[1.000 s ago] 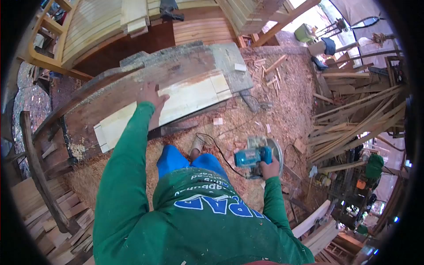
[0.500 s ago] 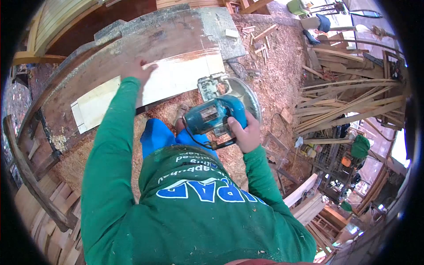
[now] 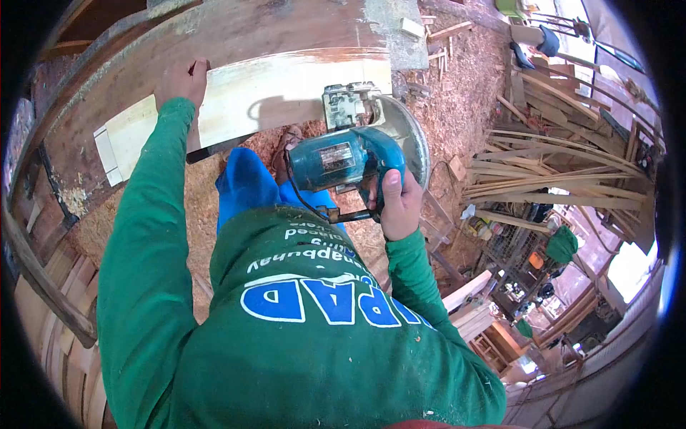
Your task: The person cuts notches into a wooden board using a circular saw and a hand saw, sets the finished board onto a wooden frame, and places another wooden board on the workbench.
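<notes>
So the workbench (image 3: 271, 32) is carrying a long pale board (image 3: 286, 82), which is lying along its near edge. A corded blue circular saw (image 3: 332, 159) is hanging by that edge, toward the board's right end, its base overlapping the wood in view; can't tell if they're touching. The right hand (image 3: 401, 206) is grasping the saw's handle, and the left hand (image 3: 181, 82) is lying over the board's far edge; can't tell if it's really gripping. A little wood block (image 3: 412, 28) is sitting near the bench's right edge. My read: they're bracing the board and holding the saw ready, so the next move is calling for careful alignment.
</notes>
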Demonstrator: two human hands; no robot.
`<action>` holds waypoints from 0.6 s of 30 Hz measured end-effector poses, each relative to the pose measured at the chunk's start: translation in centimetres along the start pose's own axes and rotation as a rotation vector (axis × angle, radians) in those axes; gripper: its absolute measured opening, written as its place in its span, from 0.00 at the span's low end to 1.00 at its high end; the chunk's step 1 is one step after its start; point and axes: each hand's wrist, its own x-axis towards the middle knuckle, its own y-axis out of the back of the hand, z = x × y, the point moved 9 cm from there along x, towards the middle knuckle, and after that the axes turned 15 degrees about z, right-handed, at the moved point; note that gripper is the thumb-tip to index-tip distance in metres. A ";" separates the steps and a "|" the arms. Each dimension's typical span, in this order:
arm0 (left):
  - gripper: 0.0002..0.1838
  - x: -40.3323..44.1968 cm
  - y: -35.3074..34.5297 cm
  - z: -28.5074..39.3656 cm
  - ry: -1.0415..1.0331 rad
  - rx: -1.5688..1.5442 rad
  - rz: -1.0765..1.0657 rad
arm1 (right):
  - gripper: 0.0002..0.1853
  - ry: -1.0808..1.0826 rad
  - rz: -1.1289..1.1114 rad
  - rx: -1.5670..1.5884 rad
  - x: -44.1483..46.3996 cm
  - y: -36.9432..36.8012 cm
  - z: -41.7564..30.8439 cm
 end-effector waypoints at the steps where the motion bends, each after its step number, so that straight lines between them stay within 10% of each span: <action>1: 0.26 0.0 0.3 0.2 0.001 0.010 -0.008 | 0.27 -0.023 -0.010 0.021 0.0 -0.3 0.0; 18: 0.25 0.4 -1.1 -0.5 -0.054 0.043 -0.023 | 0.36 -0.142 -0.048 0.061 -0.3 -0.9 0.2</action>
